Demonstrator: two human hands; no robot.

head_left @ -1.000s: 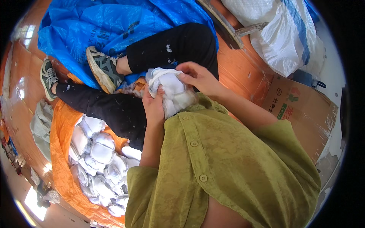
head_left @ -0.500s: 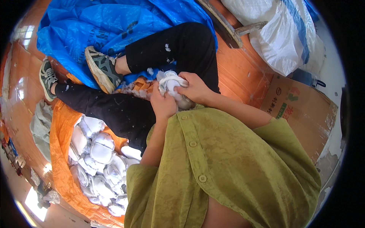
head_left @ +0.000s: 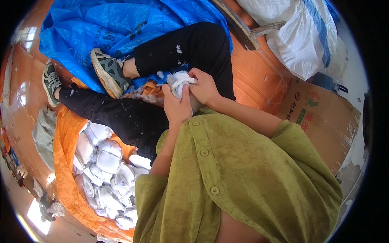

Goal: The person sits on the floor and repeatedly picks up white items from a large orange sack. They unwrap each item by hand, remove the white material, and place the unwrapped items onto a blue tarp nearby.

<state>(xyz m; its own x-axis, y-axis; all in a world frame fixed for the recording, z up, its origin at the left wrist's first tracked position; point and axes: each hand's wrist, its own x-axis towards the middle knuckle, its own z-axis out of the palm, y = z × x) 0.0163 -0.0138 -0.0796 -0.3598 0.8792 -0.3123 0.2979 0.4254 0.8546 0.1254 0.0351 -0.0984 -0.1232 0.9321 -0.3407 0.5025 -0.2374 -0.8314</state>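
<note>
In front of my lap, both hands grip a small white padded fabric piece (head_left: 176,79). My left hand (head_left: 177,106) holds it from the near side, with the thumb laid along it. From the right, my right hand (head_left: 206,88) pinches its edge. The piece looks folded or curled, and the fingers hide part of it. Loose white fluff (head_left: 150,98) lies beside it, between my legs. At the lower left, an orange woven sack (head_left: 65,166) holds several similar white padded pieces (head_left: 109,157).
A blue plastic sheet or sack (head_left: 121,24) spreads beyond my legs. A wooden piece (head_left: 239,26) with a crossbar stands at the far right, next to a white woven sack (head_left: 300,36). A cardboard box (head_left: 324,117) sits at the right. Grey cloth (head_left: 44,129) lies at the left.
My left thumb has shifted up and across the white piece, which is turned a little. The right hand has moved slightly up and left, still gripping the edge.
</note>
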